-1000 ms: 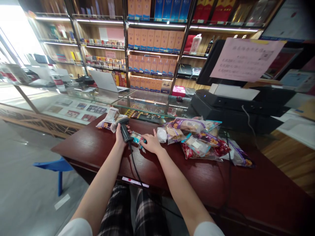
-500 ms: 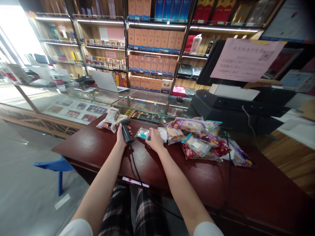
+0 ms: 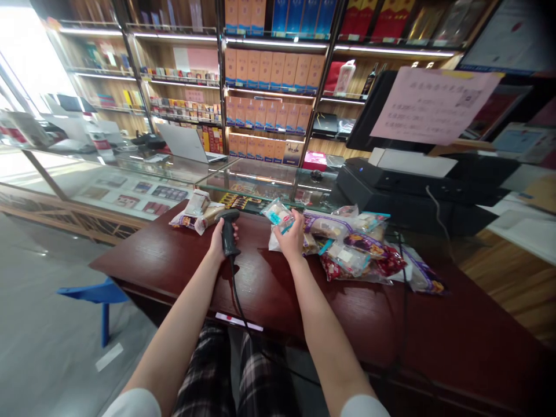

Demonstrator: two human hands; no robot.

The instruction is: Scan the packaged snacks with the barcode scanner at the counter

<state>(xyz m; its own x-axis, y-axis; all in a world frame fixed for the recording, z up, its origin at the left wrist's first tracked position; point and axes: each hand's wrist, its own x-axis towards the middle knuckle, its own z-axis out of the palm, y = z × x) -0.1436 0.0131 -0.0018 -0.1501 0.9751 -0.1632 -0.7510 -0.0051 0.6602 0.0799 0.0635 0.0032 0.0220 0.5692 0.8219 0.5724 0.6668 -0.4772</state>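
My left hand [image 3: 220, 238] is wrapped round the grip of a black barcode scanner [image 3: 228, 231], whose cable trails down over the edge of the dark red desk [image 3: 182, 260]. My right hand [image 3: 292, 236] is closed on a small clear snack packet with a blue label [image 3: 277, 214], lifted just above the desk. Right beside that hand lies a heap of snack packets [image 3: 351, 243]. Two more packets [image 3: 195, 211] lie at the desk's far left, behind the scanner.
A black register with printer [image 3: 412, 179] and a monitor bearing a pink paper notice [image 3: 434, 104] stand at the right. A glass display counter [image 3: 143, 174] with a laptop [image 3: 186, 145] runs behind the desk. Shelves of boxed goods fill the back wall. A blue stool [image 3: 93, 292] stands at the left.
My right hand has picked the blue-labelled packet up off the desk and carried it right and up toward the heap. My left hand has shifted slightly with the scanner.
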